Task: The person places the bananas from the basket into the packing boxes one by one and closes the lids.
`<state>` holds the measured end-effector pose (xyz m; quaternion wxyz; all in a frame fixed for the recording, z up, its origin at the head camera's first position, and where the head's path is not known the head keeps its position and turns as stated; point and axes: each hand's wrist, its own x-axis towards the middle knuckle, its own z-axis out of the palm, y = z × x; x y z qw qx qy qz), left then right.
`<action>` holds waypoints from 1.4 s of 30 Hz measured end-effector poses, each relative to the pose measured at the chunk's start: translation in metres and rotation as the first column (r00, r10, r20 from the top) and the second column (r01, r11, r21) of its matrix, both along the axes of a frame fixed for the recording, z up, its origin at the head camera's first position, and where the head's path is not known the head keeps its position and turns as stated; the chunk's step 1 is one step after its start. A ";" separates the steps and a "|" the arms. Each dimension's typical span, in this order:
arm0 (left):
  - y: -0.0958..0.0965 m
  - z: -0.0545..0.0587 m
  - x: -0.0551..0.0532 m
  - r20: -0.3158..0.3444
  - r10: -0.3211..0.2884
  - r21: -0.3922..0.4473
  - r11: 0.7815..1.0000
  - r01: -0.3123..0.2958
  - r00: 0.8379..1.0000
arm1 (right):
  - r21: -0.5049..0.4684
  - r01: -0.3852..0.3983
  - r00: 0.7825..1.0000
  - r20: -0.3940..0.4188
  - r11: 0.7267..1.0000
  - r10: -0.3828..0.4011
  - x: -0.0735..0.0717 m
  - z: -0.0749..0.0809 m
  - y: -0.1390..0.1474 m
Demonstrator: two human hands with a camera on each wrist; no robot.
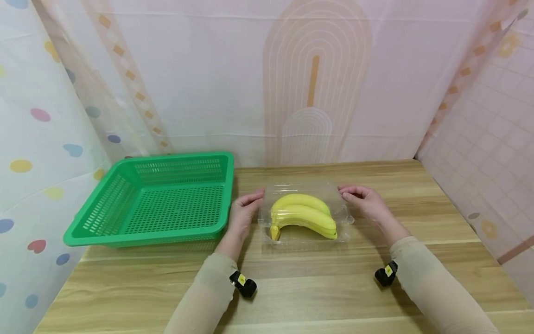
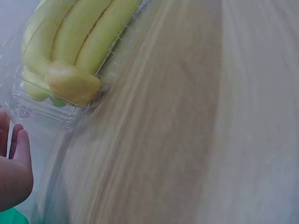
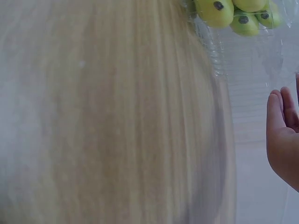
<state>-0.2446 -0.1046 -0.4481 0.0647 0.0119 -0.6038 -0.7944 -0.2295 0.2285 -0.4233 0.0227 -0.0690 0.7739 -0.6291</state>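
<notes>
A bunch of yellow bananas lies inside a clear plastic clamshell box on the wooden table. At the box's left edge, my left hand pinches the back corner between thumb and fingers. My right hand pinches the opposite back corner. Through the plastic, the left wrist view shows the banana stem, with the left fingers beside the box. Dark banana tips appear in the right wrist view, near the right thumb. Whether the lid is latched cannot be told.
A green perforated plastic basket stands left of the box, close to my left hand. Patterned cloth hangs behind the table and along both sides. The wooden tabletop extends in front of the box.
</notes>
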 end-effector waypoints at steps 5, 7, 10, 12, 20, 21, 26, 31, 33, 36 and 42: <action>-0.001 -0.002 0.000 -0.013 -0.003 -0.058 0.998 0.002 1.000 | 0.023 0.009 1.000 -0.011 1.000 -0.008 0.000 -0.001 -0.001; -0.001 -0.003 0.001 -0.016 -0.010 -0.070 0.998 0.009 1.000 | 0.022 0.012 1.000 -0.012 1.000 -0.012 0.000 -0.002 -0.001; -0.002 -0.003 0.001 -0.012 -0.019 -0.080 0.997 0.018 1.000 | 0.016 0.012 1.000 -0.011 1.000 -0.012 0.001 -0.004 -0.001; -0.003 -0.004 0.002 -0.012 -0.025 -0.090 0.996 0.024 1.000 | 0.015 0.007 1.000 -0.012 1.000 -0.007 0.002 -0.005 0.000; -0.005 -0.003 0.004 -0.016 -0.050 -0.104 0.993 0.048 0.999 | 0.073 -0.013 0.999 -0.033 0.997 0.016 0.006 -0.007 0.001; -0.005 -0.003 0.004 -0.017 -0.052 -0.104 0.993 0.050 0.998 | 0.074 -0.014 0.999 -0.035 0.997 0.017 0.006 -0.008 0.001; -0.005 -0.004 0.003 -0.018 -0.055 -0.104 0.993 0.053 0.998 | 0.082 -0.001 0.999 -0.032 0.997 0.004 0.006 -0.009 0.001; -0.005 -0.003 0.006 -0.025 -0.047 -0.122 0.992 0.044 0.999 | 0.110 0.009 1.000 -0.005 0.994 -0.009 0.008 -0.009 0.000; -0.005 -0.002 0.008 -0.028 -0.038 -0.136 0.990 0.034 0.999 | 0.115 0.010 1.000 0.005 0.993 -0.010 0.008 -0.009 0.000; -0.006 0.000 0.013 -0.036 -0.030 -0.165 0.986 0.023 0.999 | 0.117 0.006 1.000 0.016 0.993 -0.008 0.008 -0.008 -0.001; -0.008 0.005 0.030 -0.029 -0.039 -0.187 0.982 0.033 0.999 | 0.115 -0.008 1.000 0.029 0.993 0.004 0.007 -0.006 -0.002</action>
